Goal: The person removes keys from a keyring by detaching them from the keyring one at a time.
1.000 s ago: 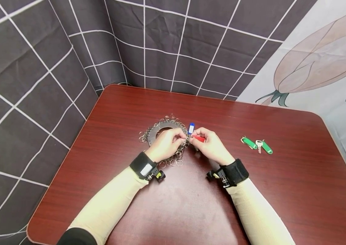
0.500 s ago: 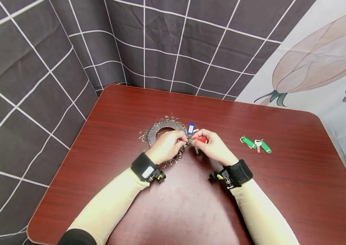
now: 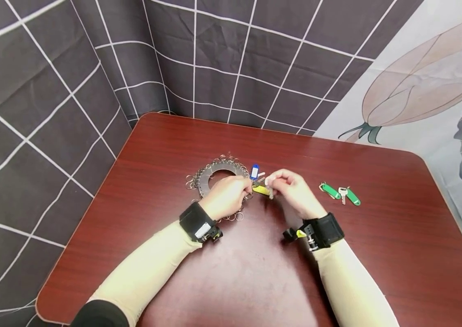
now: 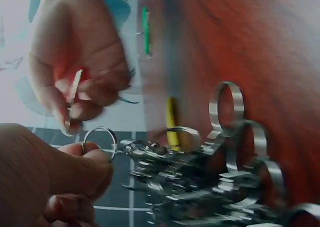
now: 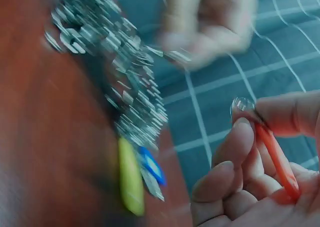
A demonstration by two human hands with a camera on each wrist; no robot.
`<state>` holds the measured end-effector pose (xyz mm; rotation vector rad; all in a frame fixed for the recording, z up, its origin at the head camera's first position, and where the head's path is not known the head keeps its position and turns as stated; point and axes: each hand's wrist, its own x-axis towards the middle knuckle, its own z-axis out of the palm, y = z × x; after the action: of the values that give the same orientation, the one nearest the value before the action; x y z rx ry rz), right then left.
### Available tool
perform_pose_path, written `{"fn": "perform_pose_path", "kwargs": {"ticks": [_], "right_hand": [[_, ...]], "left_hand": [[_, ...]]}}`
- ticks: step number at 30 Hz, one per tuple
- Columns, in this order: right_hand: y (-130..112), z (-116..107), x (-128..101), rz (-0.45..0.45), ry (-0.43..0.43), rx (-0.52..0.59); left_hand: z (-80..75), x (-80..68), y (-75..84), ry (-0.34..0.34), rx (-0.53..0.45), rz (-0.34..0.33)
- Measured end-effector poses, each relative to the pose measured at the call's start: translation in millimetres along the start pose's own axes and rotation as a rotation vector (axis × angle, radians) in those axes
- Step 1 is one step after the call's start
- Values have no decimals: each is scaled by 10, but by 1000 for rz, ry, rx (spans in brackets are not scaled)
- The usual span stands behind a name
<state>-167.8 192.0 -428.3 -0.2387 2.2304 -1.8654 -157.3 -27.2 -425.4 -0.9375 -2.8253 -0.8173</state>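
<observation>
The left hand (image 3: pixel 226 196) pinches a metal ring (image 4: pixel 115 139), the right hand (image 3: pixel 295 193) a red tag (image 5: pixel 281 164) apart from it — threading or freeing, I'd guess — so next calls for steadying that ring.

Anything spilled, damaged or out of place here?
No spill or obvious damage. Only mild oddity: two green plastic key tags and a silver metal key lie off to the right, while the yellow plastic tag and blue plastic tag sit near the flat grey metal ring. Wrist views are blurred.
</observation>
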Motion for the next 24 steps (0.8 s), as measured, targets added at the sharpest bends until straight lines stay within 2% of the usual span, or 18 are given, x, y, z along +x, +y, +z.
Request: {"fn": "perform_pose_path", "kwargs": {"ticks": [3, 8, 17, 24], "right_hand": [[-20, -122, 12, 0, 91, -21], [25, -292, -6, -1, 166, -145], [148, -669, -98, 2, 236, -459], [130, -1165, -146, 53, 300, -574]], "left_hand": [[17, -33, -64, 22, -23, -27], [-9, -72, -135, 82, -97, -43], [-10, -124, -252, 62, -76, -65], [-18, -139, -289, 75, -80, -67]]}}
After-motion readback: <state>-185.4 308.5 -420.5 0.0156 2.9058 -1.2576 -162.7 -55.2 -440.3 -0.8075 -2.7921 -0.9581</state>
